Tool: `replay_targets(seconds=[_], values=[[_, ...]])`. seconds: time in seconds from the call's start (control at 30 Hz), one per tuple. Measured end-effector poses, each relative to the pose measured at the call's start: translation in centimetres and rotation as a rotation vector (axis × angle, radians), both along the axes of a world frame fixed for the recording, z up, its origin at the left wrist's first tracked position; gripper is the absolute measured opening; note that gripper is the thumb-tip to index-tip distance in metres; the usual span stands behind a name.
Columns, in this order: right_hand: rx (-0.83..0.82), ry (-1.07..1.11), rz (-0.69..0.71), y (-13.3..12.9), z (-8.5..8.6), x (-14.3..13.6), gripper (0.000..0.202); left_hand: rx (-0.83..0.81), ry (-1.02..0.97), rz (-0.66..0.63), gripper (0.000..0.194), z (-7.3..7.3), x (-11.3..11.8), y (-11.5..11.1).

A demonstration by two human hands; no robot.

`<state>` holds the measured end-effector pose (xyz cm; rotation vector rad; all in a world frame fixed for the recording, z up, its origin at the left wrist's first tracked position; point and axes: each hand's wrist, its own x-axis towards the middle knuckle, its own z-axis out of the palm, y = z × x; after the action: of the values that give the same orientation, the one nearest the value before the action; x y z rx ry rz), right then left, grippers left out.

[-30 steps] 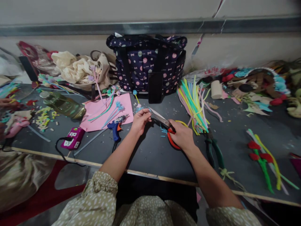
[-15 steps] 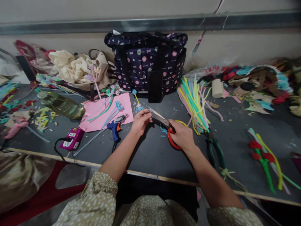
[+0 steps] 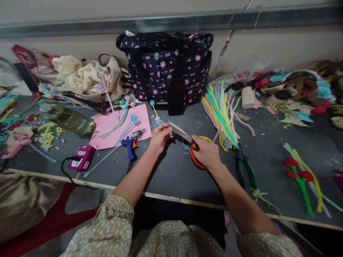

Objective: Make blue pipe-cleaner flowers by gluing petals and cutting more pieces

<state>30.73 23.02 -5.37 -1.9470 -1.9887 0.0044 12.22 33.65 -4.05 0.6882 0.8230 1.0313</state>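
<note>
My right hand [image 3: 206, 151] grips a pair of scissors [image 3: 183, 134] with red-orange handles, the blades pointing up and left, slightly apart. At their tips, the thumb and fingers of my left hand [image 3: 161, 137] are pinched together; what they hold is too small to make out. Short blue pipe cleaner pieces [image 3: 185, 146] lie on the dark table beneath the scissors. Just beyond my left hand are loose blue bits [image 3: 158, 123] and a yellow stem with a blue fluffy head [image 3: 152, 104].
A blue glue gun [image 3: 130, 147] and pink sheet [image 3: 107, 137] lie left, near a bottle [image 3: 69, 119] and a purple power strip [image 3: 82, 157]. A phone [image 3: 175, 96] leans on a patterned bag [image 3: 150, 76]. Rightward are a pipe cleaner bundle [image 3: 221, 117], green-handled pliers [image 3: 248, 169] and red flowers [image 3: 297, 173].
The view has shifted very slightly. Both hands and the scissors stay in nearly the same place at the pinched fingertips.
</note>
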Motion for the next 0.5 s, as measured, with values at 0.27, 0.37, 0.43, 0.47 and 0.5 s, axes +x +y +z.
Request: replay_targets(seconds=[0.27,0.37,0.43,0.47,0.5], values=[[-0.023,0.009,-0.005,-0.05,0.06,-0.17,0.032,0.000,0.007,-0.001,0.029,0.33,0.01,-0.06],[-0.031,0.024,-0.001,-0.04,0.26,-0.18,0.031,-0.001,0.007,0.008,0.029,0.48,0.03,-0.08],[-0.033,0.032,-0.001,-0.01,0.31,-0.16,0.031,-0.001,0.013,0.015,0.028,0.50,0.04,-0.08],[-0.033,0.034,0.000,0.00,0.30,-0.15,0.031,0.000,0.016,0.017,0.028,0.50,0.04,-0.08],[-0.033,0.033,0.000,0.02,0.28,-0.14,0.032,0.001,0.020,0.015,0.028,0.48,0.04,-0.08]])
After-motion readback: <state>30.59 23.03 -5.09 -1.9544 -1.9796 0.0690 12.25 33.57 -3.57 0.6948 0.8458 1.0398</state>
